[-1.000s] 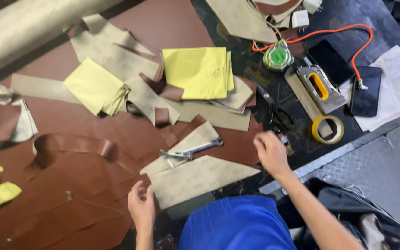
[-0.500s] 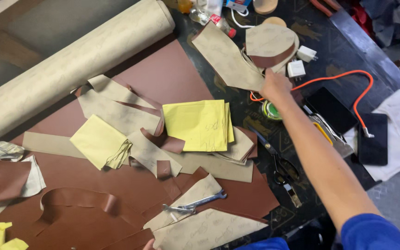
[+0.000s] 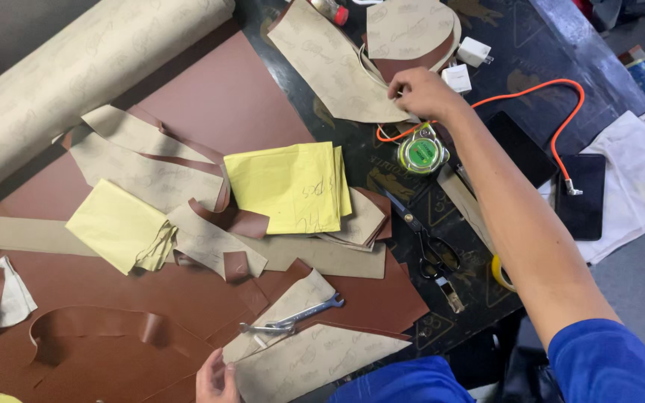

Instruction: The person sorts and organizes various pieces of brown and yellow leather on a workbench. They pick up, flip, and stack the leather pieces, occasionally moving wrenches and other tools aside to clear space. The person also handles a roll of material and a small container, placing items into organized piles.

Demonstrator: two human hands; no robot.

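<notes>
Fingers of my right hand (image 3: pixel 421 91) pinch the edge of a tan cut piece (image 3: pixel 330 63) at the table's far side; my left hand (image 3: pixel 216 377) presses flat on another tan piece (image 3: pixel 315 362) near me. I count one wrench (image 3: pixel 293 319), one scissors (image 3: pixel 431 250), two yellow sheets (image 3: pixel 293 186); most pieces lie unsorted

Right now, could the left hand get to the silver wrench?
Probably yes. The left hand rests on the edge of a tan cut piece at the near side of the table, and the wrench lies close by, on top of the pieces, with nothing covering it or lying between.
</notes>
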